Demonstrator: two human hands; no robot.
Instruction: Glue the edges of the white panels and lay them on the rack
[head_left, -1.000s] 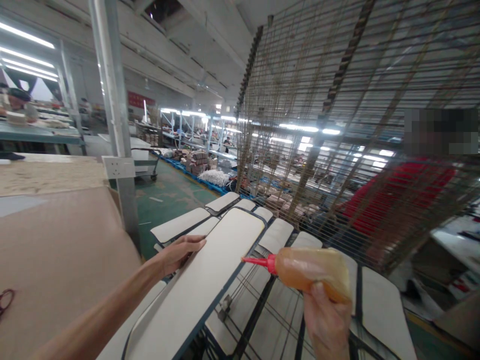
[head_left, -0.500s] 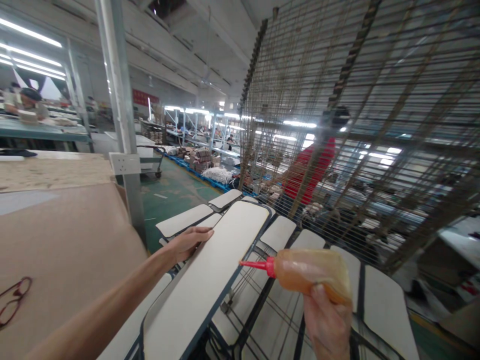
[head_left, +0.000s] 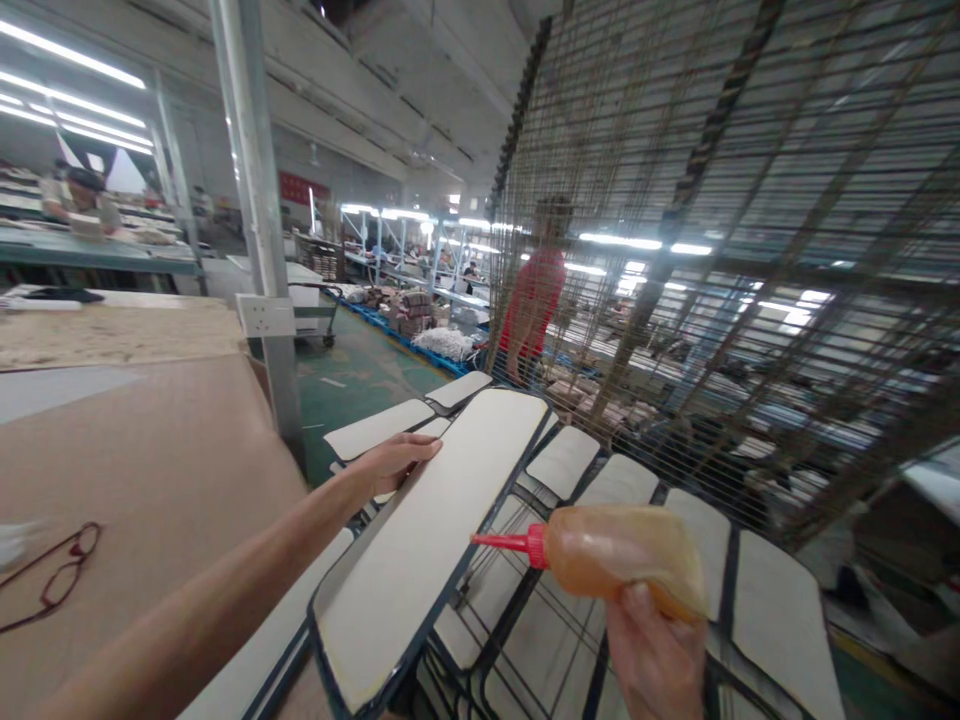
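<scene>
My left hand (head_left: 401, 460) grips the left edge of a long white panel (head_left: 439, 520) with rounded corners and a dark rim, thumb on its top face. The panel is tilted, its far end higher in view. In my right hand (head_left: 656, 650) is a squeeze bottle (head_left: 622, 560) of amber liquid, lying on its side. Its red nozzle (head_left: 506, 542) points left, with the tip at the panel's right edge; whether it touches, I cannot tell. A thin yellowish line runs along parts of the panel's border. Several similar white panels (head_left: 780, 610) lie on a wire rack underneath.
A large wire mesh rack (head_left: 720, 200) slants up at the right. On the left stands a brown-covered table (head_left: 187, 440) with red-framed glasses (head_left: 64, 580). A metal post (head_left: 259, 180) carries a socket box (head_left: 268, 316). A person in red (head_left: 534, 295) stands beyond the mesh.
The nozzle tip has moved a little toward me along the panel's right edge. More of the panel's near end shows. The person in red has moved left, and the view has shifted slightly.
</scene>
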